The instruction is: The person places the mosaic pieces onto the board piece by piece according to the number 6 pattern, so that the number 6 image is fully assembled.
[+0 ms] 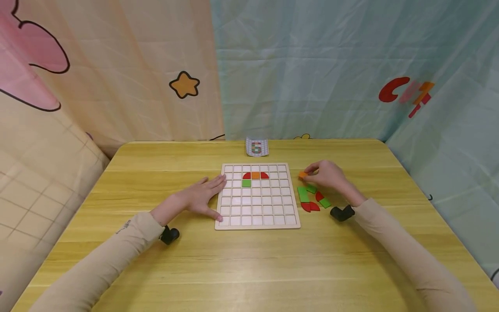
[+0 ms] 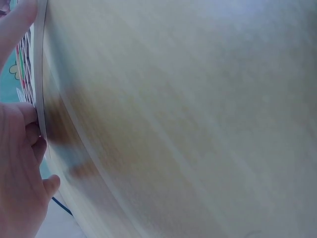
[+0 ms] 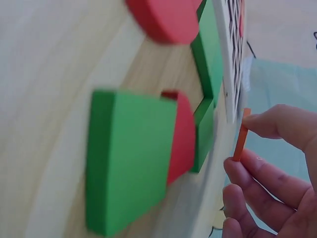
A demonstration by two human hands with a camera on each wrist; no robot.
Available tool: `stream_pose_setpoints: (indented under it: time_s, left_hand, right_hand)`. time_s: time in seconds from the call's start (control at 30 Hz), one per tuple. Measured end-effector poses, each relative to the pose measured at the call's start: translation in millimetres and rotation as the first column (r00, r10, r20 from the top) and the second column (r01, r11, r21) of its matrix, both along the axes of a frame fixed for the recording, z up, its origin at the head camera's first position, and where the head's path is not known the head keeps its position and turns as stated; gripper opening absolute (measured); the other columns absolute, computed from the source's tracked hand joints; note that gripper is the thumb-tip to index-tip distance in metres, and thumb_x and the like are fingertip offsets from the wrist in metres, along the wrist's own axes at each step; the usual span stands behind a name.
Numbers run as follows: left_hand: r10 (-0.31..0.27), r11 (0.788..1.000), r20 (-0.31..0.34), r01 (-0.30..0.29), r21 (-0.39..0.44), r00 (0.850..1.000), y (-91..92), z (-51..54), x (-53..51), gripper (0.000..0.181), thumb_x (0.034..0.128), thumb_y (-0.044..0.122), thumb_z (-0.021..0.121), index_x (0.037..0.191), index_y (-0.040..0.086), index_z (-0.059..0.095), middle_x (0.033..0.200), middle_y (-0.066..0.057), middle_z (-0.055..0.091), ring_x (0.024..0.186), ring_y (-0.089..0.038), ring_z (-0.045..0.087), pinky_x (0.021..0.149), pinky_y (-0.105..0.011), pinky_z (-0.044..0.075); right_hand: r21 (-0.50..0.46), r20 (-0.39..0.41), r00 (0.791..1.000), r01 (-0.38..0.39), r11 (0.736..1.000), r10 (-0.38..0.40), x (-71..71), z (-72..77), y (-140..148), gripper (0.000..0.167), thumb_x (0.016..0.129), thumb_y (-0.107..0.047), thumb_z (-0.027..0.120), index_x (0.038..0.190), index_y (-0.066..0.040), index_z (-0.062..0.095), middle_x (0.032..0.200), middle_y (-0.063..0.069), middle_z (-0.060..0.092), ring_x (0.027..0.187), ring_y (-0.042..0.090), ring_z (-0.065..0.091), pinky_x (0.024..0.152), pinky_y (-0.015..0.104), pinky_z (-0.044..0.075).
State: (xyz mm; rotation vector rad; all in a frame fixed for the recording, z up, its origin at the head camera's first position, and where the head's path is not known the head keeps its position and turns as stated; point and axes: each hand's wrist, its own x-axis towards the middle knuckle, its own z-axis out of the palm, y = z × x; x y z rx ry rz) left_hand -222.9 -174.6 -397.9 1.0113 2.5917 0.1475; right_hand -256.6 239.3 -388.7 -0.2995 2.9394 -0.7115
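Note:
A square wooden grid board [image 1: 257, 211] lies on the table. Near its top, an orange square tile [image 1: 255, 175] sits between two red quarter-round tiles [image 1: 265, 176], and a green square tile [image 1: 246, 183] lies below the left red one. My left hand [image 1: 202, 197] rests with spread fingers on the board's left edge. To the right of the board, my right hand [image 1: 328, 175] pinches another orange square tile [image 3: 241, 135] between thumb and fingertips. Loose green tiles [image 1: 303, 195] and red quarter-round tiles [image 1: 314, 206] lie just below that hand.
Behind the board stands a small pattern card [image 1: 257, 147] with a coloured figure on a grid. The wooden table [image 1: 249, 268] reaches back to printed curtains [image 1: 312, 78]. Black wrist devices [image 1: 342, 213] sit by both cuffs.

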Motion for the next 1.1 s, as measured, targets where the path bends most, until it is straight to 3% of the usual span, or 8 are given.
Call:
stream_pose_setpoints:
  time_s: [0.67,1.1]
  left_hand:
    - [-0.009,1.000,-0.006,0.010,0.008,1.000,-1.4,2.3,1.1,0.118,0.0753,0.071,0.063,0.154,0.002,0.008,0.163,-0.013,-0.001,0.151,-0.028,0.003,0.121,-0.054,0.005]
    - [-0.017,1.000,-0.013,0.017,0.014,1.000,-0.8,1.9,0.4,0.117,0.0759,0.070,0.064,0.154,0.001,0.009,0.163,-0.014,0.000,0.151,-0.029,0.003,0.120,-0.056,0.006]
  right_hand:
    - [-0.090,-0.048,0.998,-0.038,0.995,0.034,13.1,8.3,-36,0.034,0.081,-0.035,0.074,0.104,-0.011,0.074,0.097,0.007,0.073,0.070,0.018,0.058,0.057,0.027,0.044]
    - [-0.089,-0.075,0.990,-0.126,0.988,0.120,12.0,6.0,-62,0.030,0.081,-0.033,0.075,0.103,-0.012,0.075,0.094,0.004,0.073,0.069,0.014,0.059,0.057,0.026,0.045]
